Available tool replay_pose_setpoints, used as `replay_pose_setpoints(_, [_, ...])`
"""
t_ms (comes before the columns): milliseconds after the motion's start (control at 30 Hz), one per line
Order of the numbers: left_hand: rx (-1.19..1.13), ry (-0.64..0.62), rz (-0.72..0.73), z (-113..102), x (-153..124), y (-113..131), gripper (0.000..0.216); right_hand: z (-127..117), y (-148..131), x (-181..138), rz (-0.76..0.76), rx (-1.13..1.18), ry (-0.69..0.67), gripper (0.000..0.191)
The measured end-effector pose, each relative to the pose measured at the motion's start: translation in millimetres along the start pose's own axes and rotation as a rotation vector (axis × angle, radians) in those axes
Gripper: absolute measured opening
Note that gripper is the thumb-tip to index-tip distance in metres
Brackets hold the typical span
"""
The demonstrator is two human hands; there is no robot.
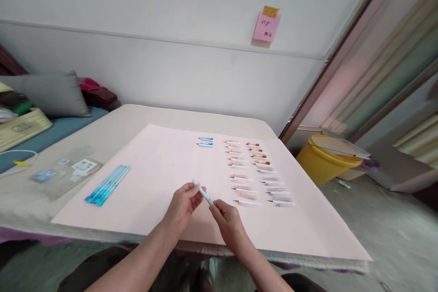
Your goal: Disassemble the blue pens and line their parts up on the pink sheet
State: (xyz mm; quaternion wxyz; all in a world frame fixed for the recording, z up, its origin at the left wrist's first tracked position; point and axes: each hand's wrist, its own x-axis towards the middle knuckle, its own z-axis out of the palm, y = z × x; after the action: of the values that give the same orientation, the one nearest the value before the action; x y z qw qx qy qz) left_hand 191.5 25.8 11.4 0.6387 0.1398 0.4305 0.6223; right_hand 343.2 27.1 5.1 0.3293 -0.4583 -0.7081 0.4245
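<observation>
Covering beige table (130,118): pink sheet (153,178) under held pen (202,192); yellow bucket (318,164) rt.

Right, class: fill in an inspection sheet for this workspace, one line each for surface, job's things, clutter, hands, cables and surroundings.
Surface: table covered by a pink sheet.
Job's things: pen held over the sheet; blue pens lying together on its left; rows of small pen parts on its right.
Clutter: clear bags on the table's left.
Hands: left hand and right hand each pinch one end of the pen.
Cables: white cable at far left.
Surroundings: yellow bucket on the floor; pink note on the wall; grey cushion.
</observation>
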Motion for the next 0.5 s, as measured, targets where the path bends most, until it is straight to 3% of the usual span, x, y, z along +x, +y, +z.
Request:
replay_pose_setpoints(100, [0.033,0.04,0.013,-2.2,-0.2,-0.2,0.017,0.5,-0.2,-0.3,0.009,0.001,0.0,0.032])
replay_pose_setpoints(333, [-0.046,-0.082,-0.044,-0.5,-0.3,3.2,0.021,0.0,5.6,5.2,0.207,0.248,-0.118,0.026])
replay_pose_setpoints(500, [0.023,-0.006,-0.002,-4.2,-0.6,0.5,0.018,-1.4,-2.7,-0.5,0.063,0.153,-0.104,0.026])
